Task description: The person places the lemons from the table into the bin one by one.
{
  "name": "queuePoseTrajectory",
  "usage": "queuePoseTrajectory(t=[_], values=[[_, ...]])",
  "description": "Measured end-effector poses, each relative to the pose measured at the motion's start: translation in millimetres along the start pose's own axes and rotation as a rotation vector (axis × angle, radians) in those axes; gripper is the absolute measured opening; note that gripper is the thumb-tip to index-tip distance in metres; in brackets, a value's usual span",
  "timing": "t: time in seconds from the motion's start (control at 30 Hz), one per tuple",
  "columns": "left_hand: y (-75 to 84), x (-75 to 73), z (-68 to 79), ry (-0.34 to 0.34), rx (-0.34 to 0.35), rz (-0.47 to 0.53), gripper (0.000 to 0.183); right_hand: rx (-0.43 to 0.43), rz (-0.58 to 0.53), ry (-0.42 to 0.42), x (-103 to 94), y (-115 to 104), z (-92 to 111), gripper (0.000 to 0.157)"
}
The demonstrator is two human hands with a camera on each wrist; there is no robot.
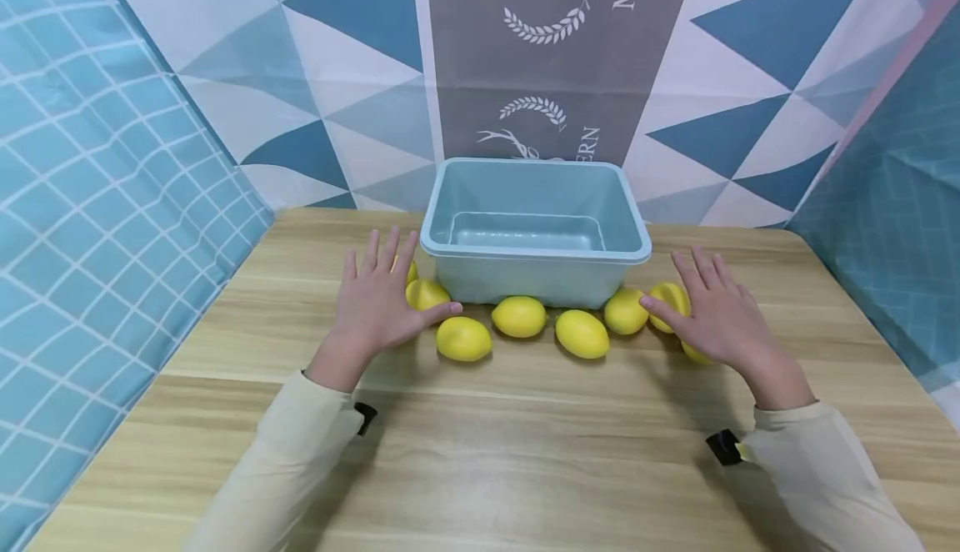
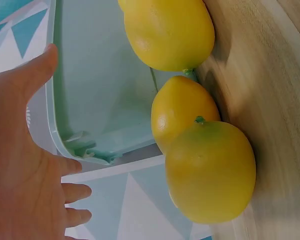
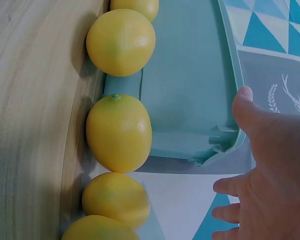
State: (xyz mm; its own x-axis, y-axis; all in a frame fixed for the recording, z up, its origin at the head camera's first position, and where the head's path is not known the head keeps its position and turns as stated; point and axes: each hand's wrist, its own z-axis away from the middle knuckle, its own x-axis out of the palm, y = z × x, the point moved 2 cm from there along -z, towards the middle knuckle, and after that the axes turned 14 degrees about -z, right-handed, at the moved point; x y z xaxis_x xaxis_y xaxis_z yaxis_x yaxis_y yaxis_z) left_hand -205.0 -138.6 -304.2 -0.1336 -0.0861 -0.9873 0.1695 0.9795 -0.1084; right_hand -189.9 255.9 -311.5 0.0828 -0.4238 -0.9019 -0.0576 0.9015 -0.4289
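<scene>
An empty light blue plastic bin [image 1: 536, 281] stands at the back of the table. Several yellow lemons lie in a loose row along its front, among them a lemon [image 1: 463, 339] by my left thumb, a lemon [image 1: 519, 317] and a lemon [image 1: 582, 334] near the middle. My left hand [image 1: 378, 298], fingers spread and straight, hovers over the row's left end and partly hides a lemon there. At the right end my right hand [image 1: 716, 310] is spread likewise, its thumb overlapping a lemon [image 1: 667, 306] in the head view. Both hands hold nothing.
The wooden table [image 1: 480, 452] reaches toward me in front of the lemons. A patterned cloth backdrop [image 1: 352, 52] rises right behind the bin. Blue tile-patterned sheets [image 1: 90, 243] line the left and right sides. A dark strap piece [image 1: 724, 447] shows at my right cuff.
</scene>
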Motion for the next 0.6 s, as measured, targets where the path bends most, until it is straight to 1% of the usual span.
queuePoseTrajectory(t=[0.13,0.37,0.47,0.6], values=[[0.6,-1.7,-2.5,-0.020,0.013,0.014,0.113,0.012,0.003,-0.015,0.0,0,0,0.097],[-2.3,1.0,-10.4,-0.068,0.030,0.080,0.111,0.012,0.027,-0.013,-4.2,2,3,0.097],[-4.3,1.6,-13.1,-0.071,0.028,0.085,0.112,0.006,0.040,-0.018,-7.2,2,2,0.097],[-4.5,-2.2,-16.4,-0.059,0.026,0.077,0.111,-0.006,0.046,-0.024,-9.9,3,1,0.096]])
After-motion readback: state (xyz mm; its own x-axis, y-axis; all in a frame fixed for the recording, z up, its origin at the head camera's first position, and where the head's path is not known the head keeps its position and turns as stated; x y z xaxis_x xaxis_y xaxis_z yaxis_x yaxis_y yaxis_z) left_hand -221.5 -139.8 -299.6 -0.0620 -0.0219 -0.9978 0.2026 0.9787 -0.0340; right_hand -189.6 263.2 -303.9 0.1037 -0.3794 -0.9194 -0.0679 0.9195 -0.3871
